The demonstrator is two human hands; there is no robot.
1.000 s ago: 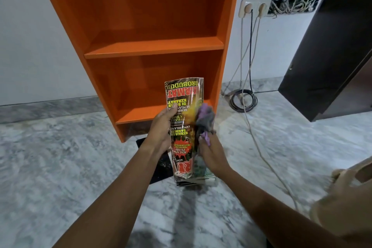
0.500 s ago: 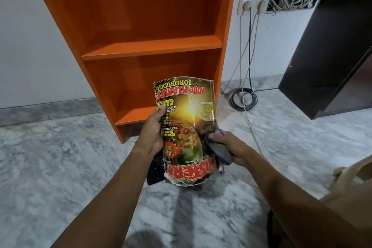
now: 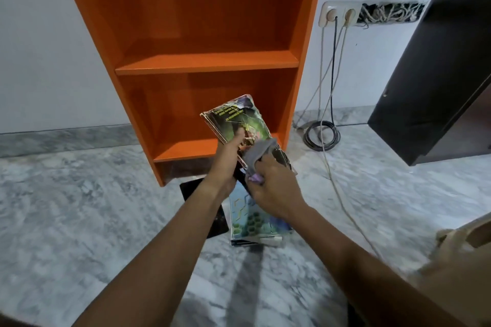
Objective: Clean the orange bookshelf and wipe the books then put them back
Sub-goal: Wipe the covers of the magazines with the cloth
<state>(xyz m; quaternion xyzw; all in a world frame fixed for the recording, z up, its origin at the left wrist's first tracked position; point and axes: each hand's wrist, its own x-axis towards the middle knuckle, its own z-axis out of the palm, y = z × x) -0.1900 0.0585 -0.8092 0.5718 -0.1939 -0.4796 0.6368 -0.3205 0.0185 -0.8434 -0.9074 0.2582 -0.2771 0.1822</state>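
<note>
Book (image 3: 233, 119), worn and glossy, is held tilted in the air in front of the lower compartment of the orange bookshelf (image 3: 207, 61). The left hand (image 3: 228, 156) grips its left edge, thumb on the cover and fingers curled behind. The right hand (image 3: 273, 188) has its fingers curled round a grey cloth (image 3: 259, 152), which is pressed on the lower right of the cover. Below the hands, a teal book (image 3: 252, 223) and a black book (image 3: 212, 210) lie flat on the marble floor (image 3: 79, 207) just in front of the bookshelf base, with cables (image 3: 321, 133) coiled to the right near a dark cabinet (image 3: 438, 74).
</note>
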